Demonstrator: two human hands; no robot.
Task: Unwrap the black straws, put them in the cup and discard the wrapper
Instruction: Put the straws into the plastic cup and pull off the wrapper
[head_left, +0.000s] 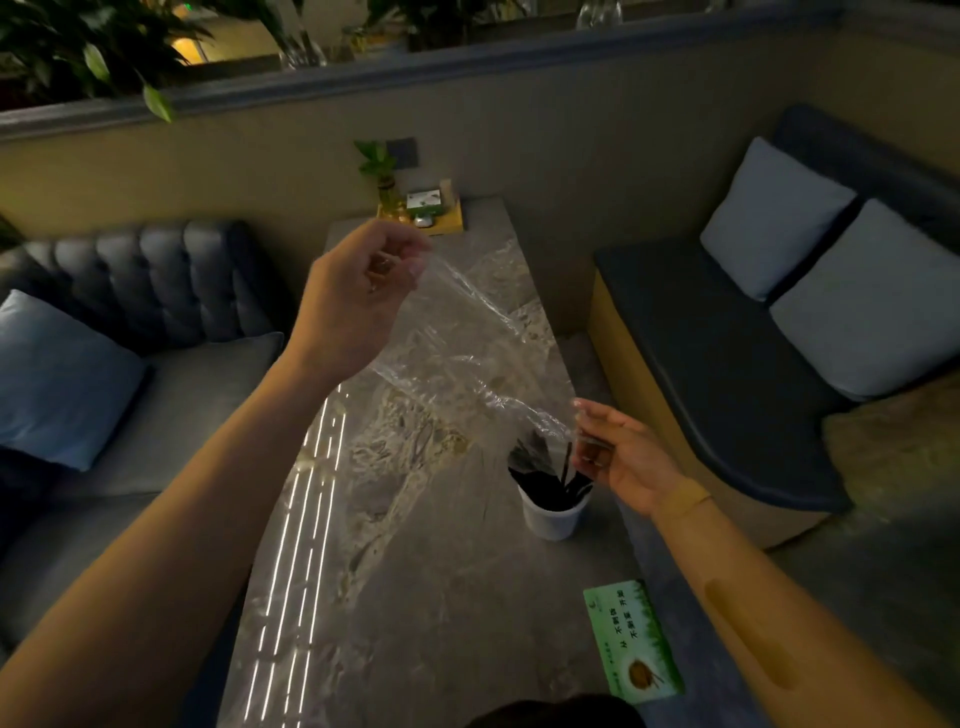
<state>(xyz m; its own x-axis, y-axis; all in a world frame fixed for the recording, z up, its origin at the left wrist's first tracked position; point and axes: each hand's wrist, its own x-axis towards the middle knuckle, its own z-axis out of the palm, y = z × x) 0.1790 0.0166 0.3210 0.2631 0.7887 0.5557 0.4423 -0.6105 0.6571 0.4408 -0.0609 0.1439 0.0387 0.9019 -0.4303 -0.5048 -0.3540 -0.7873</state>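
A clear plastic wrapper (467, 353) stretches slantwise above the marble table (415, 597). My left hand (358, 301) pinches its upper end, raised over the middle of the table. My right hand (623, 457) pinches its lower end just right of a white cup (553, 517). Several black straws (550, 483) stand in the cup, their tops partly under the wrapper's lower edge. I cannot tell whether any straw is still inside the wrapper.
A green card (631, 639) lies near the table's front right edge. At the far end a yellow tray (447, 221) holds a small plant and a box. A grey sofa (156, 332) flanks the left, a bench with cushions (779, 291) the right.
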